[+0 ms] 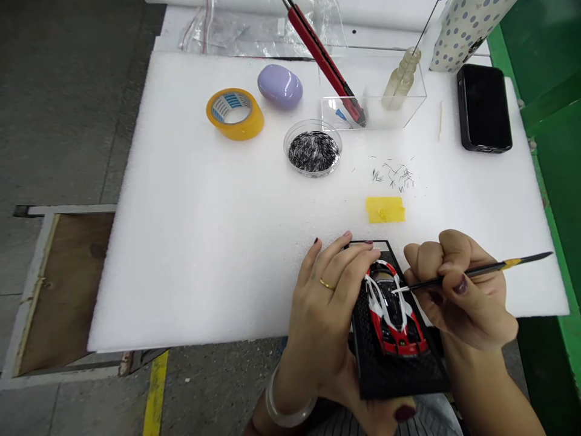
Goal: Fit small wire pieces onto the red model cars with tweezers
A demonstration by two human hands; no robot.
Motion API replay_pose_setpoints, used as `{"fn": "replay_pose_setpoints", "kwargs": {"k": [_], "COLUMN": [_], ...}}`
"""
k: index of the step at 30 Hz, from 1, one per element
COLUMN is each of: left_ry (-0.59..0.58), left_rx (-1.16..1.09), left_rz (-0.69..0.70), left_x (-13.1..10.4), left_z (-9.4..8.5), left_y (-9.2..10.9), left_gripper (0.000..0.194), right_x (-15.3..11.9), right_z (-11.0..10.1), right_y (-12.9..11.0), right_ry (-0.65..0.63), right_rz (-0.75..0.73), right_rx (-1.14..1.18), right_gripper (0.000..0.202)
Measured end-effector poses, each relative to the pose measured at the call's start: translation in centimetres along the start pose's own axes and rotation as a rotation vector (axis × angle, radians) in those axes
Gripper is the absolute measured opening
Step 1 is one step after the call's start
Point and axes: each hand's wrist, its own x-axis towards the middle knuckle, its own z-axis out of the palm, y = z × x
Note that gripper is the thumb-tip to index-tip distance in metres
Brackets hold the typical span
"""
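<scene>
A red, white and black model car (399, 327) sits on a black base (403, 381) near the table's front edge. My left hand (333, 303) is wrapped round the base from the left, with its fingertips at the top edge beside the car and its thumb at the bottom edge. My right hand (463, 290) pinches a thin dark brush (488, 268) between thumb and fingers. The brush's pale tip is at the dark middle part of the car; whether it touches is too small to tell.
Beyond the hands are yellow tape (385, 209), short black fibres (394, 174), a round dish of fibres (314, 151), a tape roll (235, 114), a purple egg-shaped object (280, 86), a clear box (374, 112) with a red cutter (324, 60) and bottle (402, 79), and a black device (485, 108).
</scene>
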Motion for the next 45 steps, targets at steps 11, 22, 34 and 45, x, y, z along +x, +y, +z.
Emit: {"fn": "replay_pose_setpoints", "kwargs": {"k": [11,22,34,45], "left_ry": [0.01,0.016,0.023,0.02], "left_rx": [-0.001,-0.02,0.051,0.053], "left_rz": [0.026,-0.007,0.04,0.037], "left_x": [-0.22,-0.38,-0.34,-0.35], "left_z": [0.11,0.26,0.35,0.21], "left_y": [-0.26,-0.14,-0.39,-0.39], "left_gripper": [0.04,0.038,0.039,0.039], "right_x": [-0.29,-0.14,0.05,-0.02], "right_z": [0.58,0.48,0.49,0.45], "right_y": [0.22,0.26,0.29,0.32], "right_ry": [-0.038,-0.055,-0.098,-0.102], "right_rz": [-0.03,-0.069,-0.083,-0.084], "right_rx": [0.215,0.15,0.189,0.19], "right_gripper": [0.017,0.02,0.021,0.019]}}
